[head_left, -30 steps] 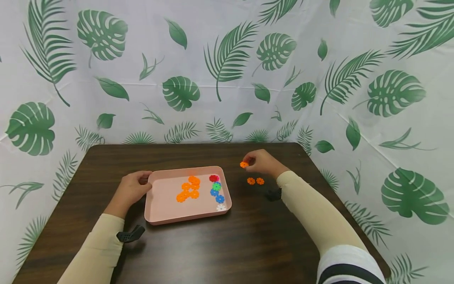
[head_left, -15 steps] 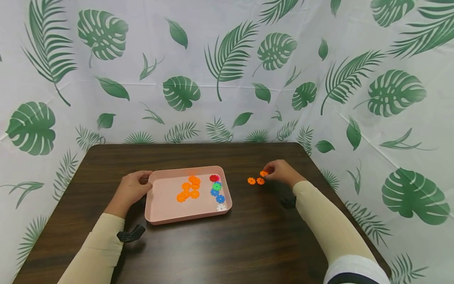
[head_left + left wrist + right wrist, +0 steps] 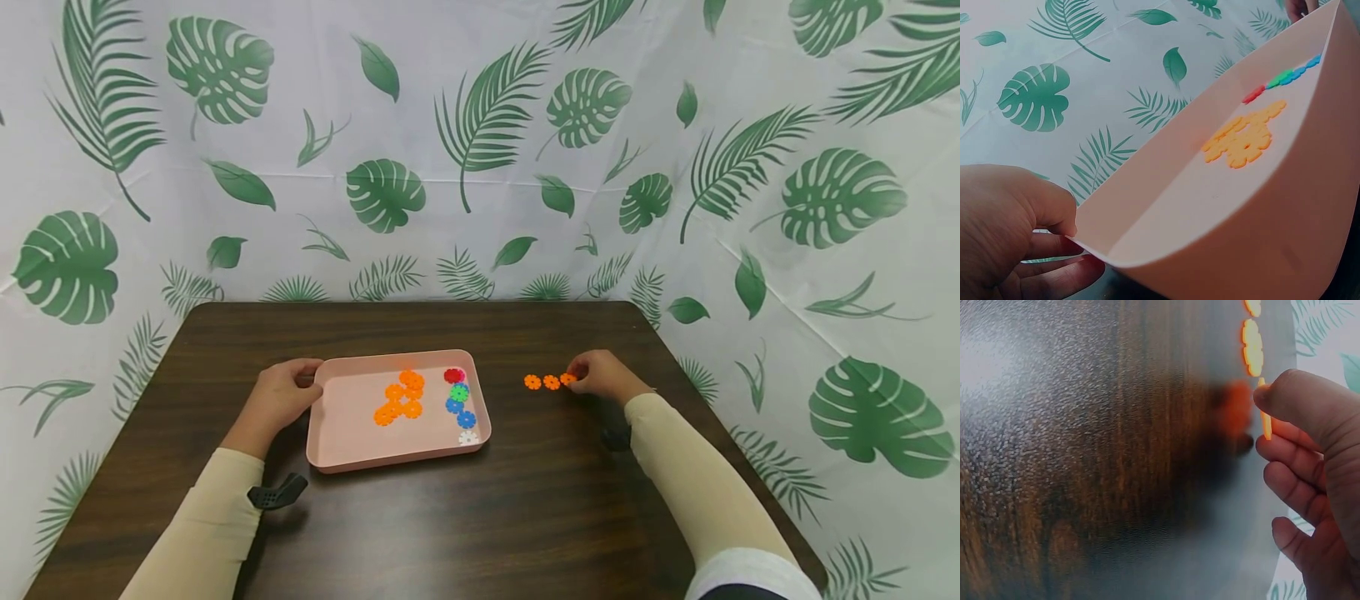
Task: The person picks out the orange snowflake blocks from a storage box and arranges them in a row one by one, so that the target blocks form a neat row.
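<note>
In the head view my left hand [image 3: 281, 396] pinches the left rim of a pink tray [image 3: 348, 450]; the left wrist view shows the thumb [image 3: 1054, 209] over that rim and fingers outside it. Orange flower-shaped discs [image 3: 412, 408] lie clustered mid-tray. My right hand [image 3: 606, 377] is right of the tray, pinching one orange flower-shaped disc [image 3: 1265, 419] between thumb and fingers. That disc is at the right end of a row, beside two others: a middle disc [image 3: 551, 382] and a left disc [image 3: 532, 382]. Whether it touches the tabletop, I cannot tell.
Along the tray's right side lie a red disc [image 3: 453, 376], a green disc [image 3: 459, 392], blue discs [image 3: 466, 419] and a white disc [image 3: 467, 437]. Everything stands on a dark wooden table [image 3: 420, 533]. A leaf-print cloth [image 3: 480, 150] hangs behind the table.
My right hand has moved right and toward the near side with the orange disc, lowering it to the right end of the row. My left hand and the tray have stayed in place.
</note>
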